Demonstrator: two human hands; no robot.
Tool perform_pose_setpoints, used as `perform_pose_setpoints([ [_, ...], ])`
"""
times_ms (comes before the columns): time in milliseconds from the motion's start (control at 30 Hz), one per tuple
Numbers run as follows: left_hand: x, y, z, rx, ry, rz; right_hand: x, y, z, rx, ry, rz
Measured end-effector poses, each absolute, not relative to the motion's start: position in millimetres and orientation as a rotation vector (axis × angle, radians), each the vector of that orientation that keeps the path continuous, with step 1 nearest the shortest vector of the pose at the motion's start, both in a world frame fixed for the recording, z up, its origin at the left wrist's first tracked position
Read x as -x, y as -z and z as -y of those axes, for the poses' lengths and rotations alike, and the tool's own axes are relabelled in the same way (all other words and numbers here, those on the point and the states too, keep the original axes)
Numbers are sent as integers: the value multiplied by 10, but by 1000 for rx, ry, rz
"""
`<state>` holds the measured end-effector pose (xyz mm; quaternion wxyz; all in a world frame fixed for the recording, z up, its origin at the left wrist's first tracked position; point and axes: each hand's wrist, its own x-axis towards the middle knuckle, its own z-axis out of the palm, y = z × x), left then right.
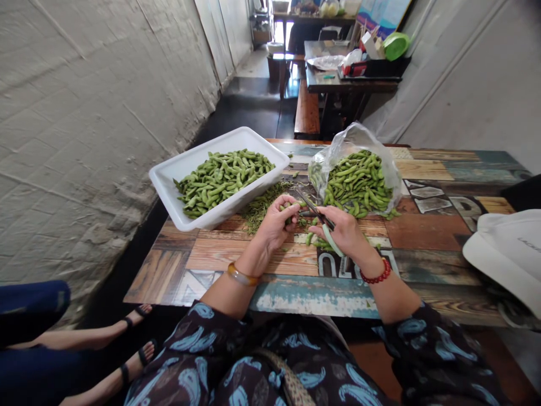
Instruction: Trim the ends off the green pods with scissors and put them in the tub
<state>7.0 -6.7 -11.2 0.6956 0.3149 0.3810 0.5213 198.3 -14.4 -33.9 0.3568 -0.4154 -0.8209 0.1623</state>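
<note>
My left hand (279, 221) is closed, pinching a green edamame pod (301, 204) between thumb and fingers. In my right hand (343, 228) is a pair of scissors (311, 204) with a pale green handle, its dark blades pointing towards the pod. Left of my hands, a white plastic tub (186, 223) holds a heap of edamame pods (224, 177). Beyond my right hand lies a clear plastic bag (357, 135), its mouth towards me, full of more pods (359, 183). Several loose pods (323, 243) lie beneath my right hand. Trimmed stem bits (260, 211) are piled beside the tub.
The table (228, 254) has a patchwork wood-print top. At the right edge shows a white cap (511, 254). A person's sandalled feet (141, 352) are on the floor at left. Farther back stand a bench (307, 110) and another table (325, 84) with a black tray (382, 69).
</note>
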Motion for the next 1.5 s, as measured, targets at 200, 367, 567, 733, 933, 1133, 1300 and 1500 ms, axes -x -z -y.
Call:
perform_pose_setpoints([
  [200,-7,156,15,-659,-1186,-798,-2037,314,102,1172,-451,1953],
  [367,8,130,22,-601,-1093,-740,-2125,284,60,1270,-525,1798],
  [567,-9,71,84,-1022,-1148,-939,-2139,309,48,1262,-544,1743],
  [733,151,-234,-38,-1271,-1350,-1139,-2172,271,18,1252,-522,1702],
  [933,705,-572,-540,-1878,-1384,-1812,-2186,163,20,1228,-538,1675],
  [1133,1162,-547,-713,-2238,-898,-2049,-2205,103,27,1201,-524,1646],
  [1300,786,-396,-563,-2365,-1003,-1867,-2240,102,17,1186,-521,1628],
  [1500,138,-57,-403,-2628,-623,-1486,-2243,118,7,1180,-535,1633],
])
